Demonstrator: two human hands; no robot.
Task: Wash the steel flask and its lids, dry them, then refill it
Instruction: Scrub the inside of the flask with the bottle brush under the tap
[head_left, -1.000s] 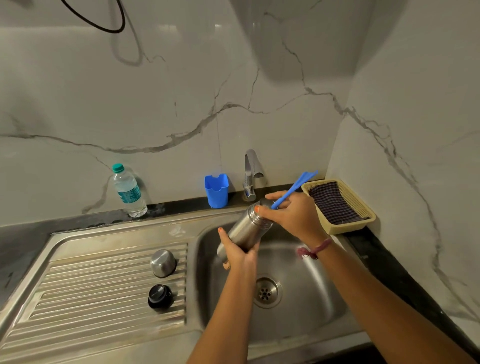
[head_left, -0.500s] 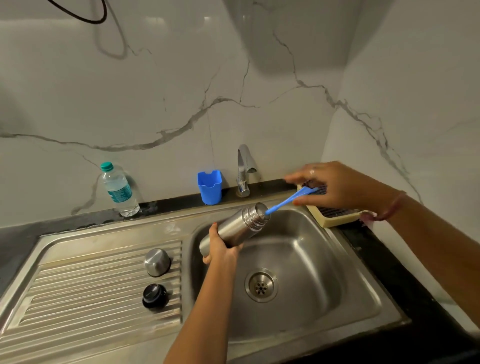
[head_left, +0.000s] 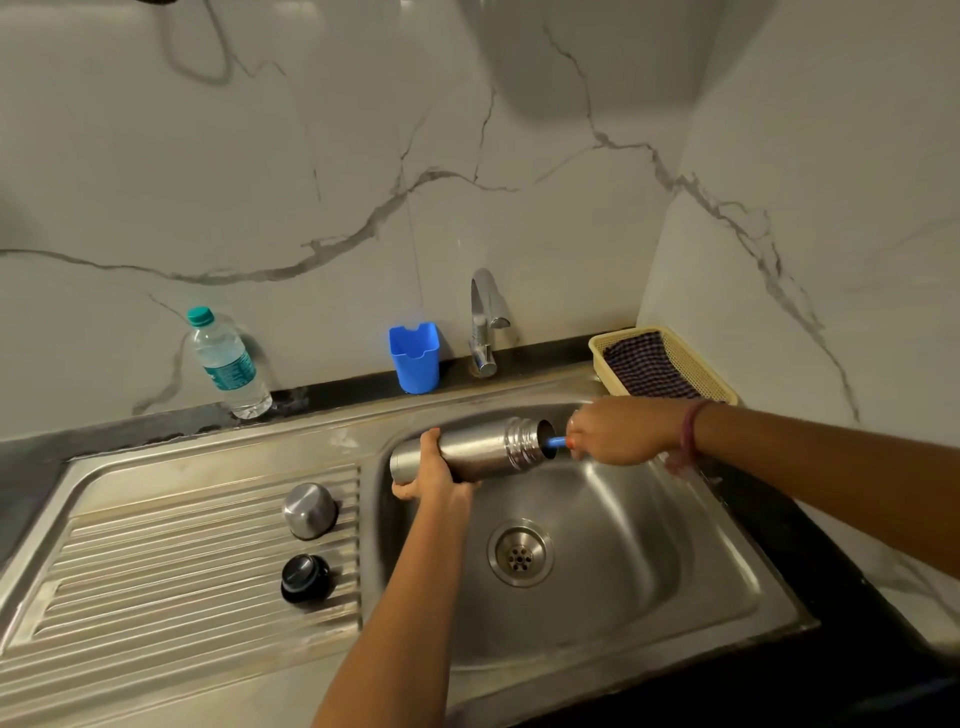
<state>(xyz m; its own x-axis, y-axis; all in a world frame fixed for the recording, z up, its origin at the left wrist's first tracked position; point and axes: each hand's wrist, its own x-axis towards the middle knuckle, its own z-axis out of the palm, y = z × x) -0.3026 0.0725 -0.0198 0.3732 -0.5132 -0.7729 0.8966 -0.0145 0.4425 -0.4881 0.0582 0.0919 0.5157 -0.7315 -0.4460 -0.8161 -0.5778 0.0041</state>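
Hiding inside the flask (head_left: 475, 453): most of the blue brush (head_left: 557, 442).

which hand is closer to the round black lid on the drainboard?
Left. The left hand grips the steel flask just above-right of the round black lid; the right hand is farther right, beyond the flask's mouth.

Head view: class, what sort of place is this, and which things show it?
Most likely a home kitchen: a steel sink with ribbed drainboard, a tap at a marble-look wall, a water bottle on the counter.
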